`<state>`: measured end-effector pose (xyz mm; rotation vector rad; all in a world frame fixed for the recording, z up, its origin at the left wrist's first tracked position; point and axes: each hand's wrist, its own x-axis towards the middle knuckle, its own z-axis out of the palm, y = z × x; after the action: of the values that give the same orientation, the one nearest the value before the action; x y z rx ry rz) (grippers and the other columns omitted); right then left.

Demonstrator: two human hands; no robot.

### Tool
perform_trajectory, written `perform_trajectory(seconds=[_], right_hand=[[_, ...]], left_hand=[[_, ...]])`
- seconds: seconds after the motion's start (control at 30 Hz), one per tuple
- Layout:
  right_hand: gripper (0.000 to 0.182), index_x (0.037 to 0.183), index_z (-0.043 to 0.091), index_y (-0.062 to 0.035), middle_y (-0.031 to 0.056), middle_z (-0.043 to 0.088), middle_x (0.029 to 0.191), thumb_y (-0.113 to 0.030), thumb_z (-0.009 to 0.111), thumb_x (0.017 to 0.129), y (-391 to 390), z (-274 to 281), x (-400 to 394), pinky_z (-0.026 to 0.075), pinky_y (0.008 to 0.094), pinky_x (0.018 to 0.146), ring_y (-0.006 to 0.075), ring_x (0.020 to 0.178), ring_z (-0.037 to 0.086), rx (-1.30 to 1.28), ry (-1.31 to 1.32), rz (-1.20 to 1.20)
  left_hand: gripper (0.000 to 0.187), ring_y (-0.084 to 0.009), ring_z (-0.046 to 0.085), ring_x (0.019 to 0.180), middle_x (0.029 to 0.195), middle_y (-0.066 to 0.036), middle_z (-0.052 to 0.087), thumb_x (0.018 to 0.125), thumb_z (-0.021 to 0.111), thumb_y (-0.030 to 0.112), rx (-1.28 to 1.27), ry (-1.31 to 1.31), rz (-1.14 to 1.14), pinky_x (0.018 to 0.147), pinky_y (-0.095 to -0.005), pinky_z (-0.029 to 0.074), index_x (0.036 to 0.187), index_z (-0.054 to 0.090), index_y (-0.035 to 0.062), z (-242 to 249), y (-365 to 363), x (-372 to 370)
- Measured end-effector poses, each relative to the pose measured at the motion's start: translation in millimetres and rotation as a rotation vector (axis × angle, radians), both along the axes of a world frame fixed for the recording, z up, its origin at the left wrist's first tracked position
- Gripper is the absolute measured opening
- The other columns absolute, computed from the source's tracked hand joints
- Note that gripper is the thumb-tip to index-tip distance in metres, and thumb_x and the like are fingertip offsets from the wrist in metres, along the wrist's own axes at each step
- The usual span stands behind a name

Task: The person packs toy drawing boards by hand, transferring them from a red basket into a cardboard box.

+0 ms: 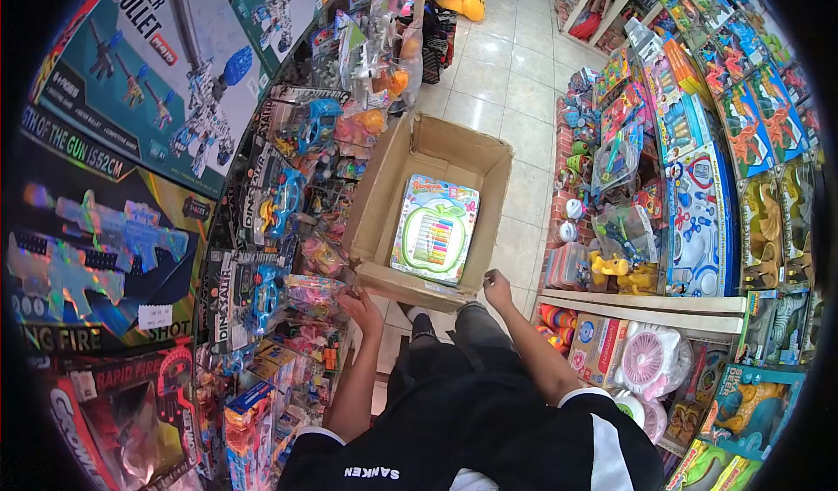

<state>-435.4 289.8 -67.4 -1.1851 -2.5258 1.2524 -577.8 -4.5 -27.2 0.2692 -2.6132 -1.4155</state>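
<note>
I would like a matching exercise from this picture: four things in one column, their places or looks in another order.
1. cardboard box
2. apple-design toy pack
3. left hand
4. fan

A. inside the box
B. pink and white, at lower right
C. brown, open at the top
D. by the box's near left corner

Pairs: 1-C, 2-A, 3-D, 4-B

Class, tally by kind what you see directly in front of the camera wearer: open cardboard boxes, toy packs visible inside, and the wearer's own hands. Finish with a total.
Open cardboard box: 1
Toy pack inside: 1
Hands (left hand, right hand): 2
Total: 4
</note>
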Motion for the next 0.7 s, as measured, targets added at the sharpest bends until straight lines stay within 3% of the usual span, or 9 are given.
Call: perform_trajectory(seconds=[0.07,0.23,0.33,0.4,0.5,0.53,0.57,0.67,0.7], right_hand=[[0.032,0.101,0.066,-0.0009,0.0233,0.067,0.099,-0.024,0.063,0.080,-1.1,-15.5,11.8,0.051,0.0425,0.084,0.0383,0.094,0.065,-0.091,-0.252,0.087],[0.031,0.093,0.070,-0.0061,0.0208,0.069,0.094,-0.033,0.062,0.080,12.3,-61.9,63.6,0.052,0.0414,0.083,0.0347,0.091,0.067,-0.146,-0.584,0.506],[0.031,0.090,0.070,-0.0045,0.0176,0.070,0.087,-0.032,0.061,0.081,26.9,-82.3,105.6,0.055,0.0386,0.072,0.0316,0.076,0.069,-0.049,-0.573,0.634],[0.030,0.090,0.069,-0.0037,0.0167,0.070,0.084,-0.031,0.060,0.081,42.5,-91.1,129.3,0.055,0.0375,0.069,0.0295,0.070,0.069,-0.092,-0.585,0.631],[0.031,0.093,0.068,0.0000,0.0150,0.069,0.080,-0.027,0.058,0.083,63.9,-80.0,157.0,0.055,0.0353,0.058,0.0227,0.059,0.069,-0.208,-0.596,0.576],[0.031,0.095,0.068,0.0007,0.0149,0.069,0.081,-0.027,0.058,0.083,72.5,-72.5,162.3,0.054,0.0351,0.056,0.0222,0.061,0.069,-0.260,-0.668,0.532],[0.032,0.097,0.067,0.0013,0.0147,0.069,0.081,-0.026,0.058,0.083,80.3,-68.6,171.6,0.054,0.0349,0.054,0.0217,0.062,0.069,-0.312,-0.744,0.491],[0.032,0.099,0.068,0.0015,0.0147,0.070,0.083,-0.025,0.058,0.083,103.2,-86.2,209.5,0.055,0.0351,0.054,0.0226,0.064,0.070,-0.365,-0.773,0.403],[0.031,0.099,0.069,0.0009,0.0148,0.070,0.084,-0.024,0.058,0.083,111.4,-100.7,226.6,0.055,0.0354,0.055,0.0236,0.065,0.070,-0.380,-0.804,0.353]], left_hand=[[0.028,-0.0361,0.049,0.101,0.103,-0.019,0.052,0.097,0.049,0.021,0.005,-0.065,-0.055,0.091,-0.0455,0.037,0.108,0.049,-0.0045,-49.9,-23.4,24.0],[0.034,-0.0368,0.051,0.101,0.093,-0.024,0.059,0.096,0.051,0.027,-0.328,-0.487,-0.300,0.095,-0.0491,0.034,0.092,0.060,-0.0064,-183.6,-90.5,119.2],[0.037,-0.0338,0.058,0.094,0.091,-0.024,0.063,0.094,0.054,0.029,-0.486,-0.719,-0.391,0.089,-0.0453,0.043,0.093,0.061,-0.0073,-151.2,-85.6,160.3],[0.040,-0.0295,0.062,0.082,0.087,-0.020,0.065,0.091,0.057,0.030,0.050,-1.128,-0.120,0.072,-0.0400,0.050,0.091,0.062,-0.0094,-127.9,-77.4,188.3],[0.041,-0.0242,0.062,0.070,0.077,-0.014,0.063,0.089,0.058,0.033,0.065,-1.011,-0.085,0.057,-0.0369,0.049,0.084,0.064,-0.0070,-211.2,-90.1,263.1],[0.038,-0.0218,0.060,0.066,0.071,-0.011,0.062,0.087,0.059,0.033,0.405,-0.946,0.116,0.059,-0.0363,0.048,0.085,0.066,-0.0039,-239.1,-97.4,284.3],[0.038,-0.0218,0.060,0.066,0.071,-0.011,0.062,0.087,0.059,0.033,0.405,-0.939,0.141,0.059,-0.0363,0.048,0.085,0.066,-0.0039,-234.0,-97.1,302.5],[0.040,-0.0195,0.061,0.070,0.075,-0.011,0.064,0.087,0.061,0.036,0.113,-1.058,-0.200,0.064,-0.0334,0.049,0.100,0.064,-0.0016,-163.4,-78.3,325.2],[0.040,-0.0195,0.061,0.070,0.075,-0.011,0.064,0.087,0.061,0.036,0.118,-1.058,-0.169,0.064,-0.0334,0.049,0.100,0.064,-0.0016,-141.2,-71.0,337.2]])
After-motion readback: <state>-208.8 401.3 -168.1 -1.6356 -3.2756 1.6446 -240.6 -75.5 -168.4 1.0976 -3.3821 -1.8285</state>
